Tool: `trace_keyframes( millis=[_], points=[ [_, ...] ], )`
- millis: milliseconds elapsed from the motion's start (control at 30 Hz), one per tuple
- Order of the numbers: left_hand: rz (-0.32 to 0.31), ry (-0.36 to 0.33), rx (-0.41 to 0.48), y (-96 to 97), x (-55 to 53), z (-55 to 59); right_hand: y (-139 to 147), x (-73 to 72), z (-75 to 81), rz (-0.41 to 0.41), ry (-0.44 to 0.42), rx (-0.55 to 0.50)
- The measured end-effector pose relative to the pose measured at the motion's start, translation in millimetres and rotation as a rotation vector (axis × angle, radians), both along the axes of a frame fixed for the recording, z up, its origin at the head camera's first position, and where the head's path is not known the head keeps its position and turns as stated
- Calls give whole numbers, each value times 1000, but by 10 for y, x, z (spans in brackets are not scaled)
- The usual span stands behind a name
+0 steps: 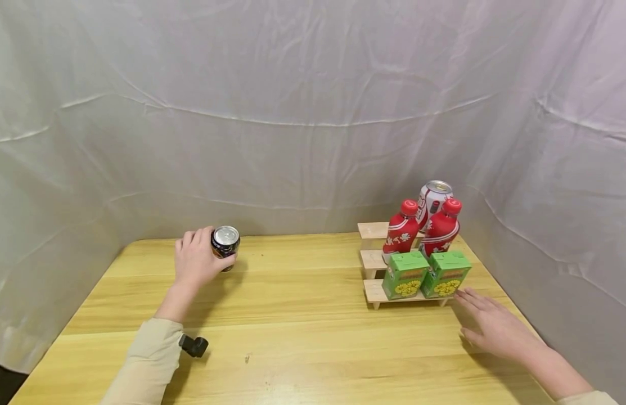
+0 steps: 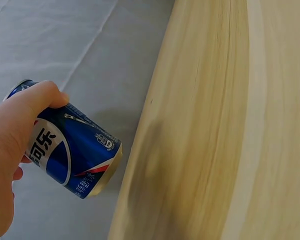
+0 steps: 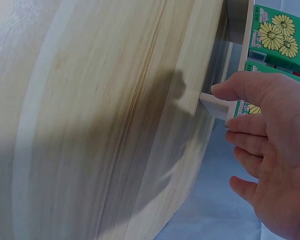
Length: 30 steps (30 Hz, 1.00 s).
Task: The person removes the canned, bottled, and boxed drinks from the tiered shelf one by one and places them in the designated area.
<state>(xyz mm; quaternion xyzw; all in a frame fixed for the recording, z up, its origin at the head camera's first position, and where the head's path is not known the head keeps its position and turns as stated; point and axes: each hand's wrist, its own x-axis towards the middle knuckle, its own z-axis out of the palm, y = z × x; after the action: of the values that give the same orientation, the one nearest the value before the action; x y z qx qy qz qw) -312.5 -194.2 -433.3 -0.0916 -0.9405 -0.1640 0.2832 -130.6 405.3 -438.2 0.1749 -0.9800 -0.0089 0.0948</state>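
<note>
My left hand [image 1: 197,260] grips a dark blue cola can [image 1: 225,242] near the back left of the table. In the left wrist view the thumb lies across the blue can [image 2: 72,142], and its lower part shows below the hand. My right hand [image 1: 495,326] is beside the front right corner of a three-step wooden stand [image 1: 375,289], fingers extended. On the lowest step are two green drink cartons [image 1: 408,275] with yellow flowers. Two red bottles [image 1: 401,230] stand on the middle step. A white and red can [image 1: 434,197] is behind them, partly hidden by a bottle.
The wooden table [image 1: 292,315] is bounded at the back and sides by a grey cloth [image 1: 272,140]. A black strap-like piece [image 1: 193,345] sits on the left sleeve cuff. The left end of the stand's top step [image 1: 370,229] is bare.
</note>
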Motion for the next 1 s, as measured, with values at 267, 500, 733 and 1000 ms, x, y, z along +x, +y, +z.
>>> trace_keyframes(
  millis=[267,500,733,1000],
  points=[
    [52,-72,27,-99,-34,-55,-11,-5,12,-11,-31,2],
    [63,-113,38,-138,-49,-95,-5,9,-6,-7,8,2],
    [87,-147,53,-194,-61,-81,5,18,-14,-10,13,-2],
    [110,-203,58,-305,-53,-79,2,12,6,-15,-20,2]
  ],
)
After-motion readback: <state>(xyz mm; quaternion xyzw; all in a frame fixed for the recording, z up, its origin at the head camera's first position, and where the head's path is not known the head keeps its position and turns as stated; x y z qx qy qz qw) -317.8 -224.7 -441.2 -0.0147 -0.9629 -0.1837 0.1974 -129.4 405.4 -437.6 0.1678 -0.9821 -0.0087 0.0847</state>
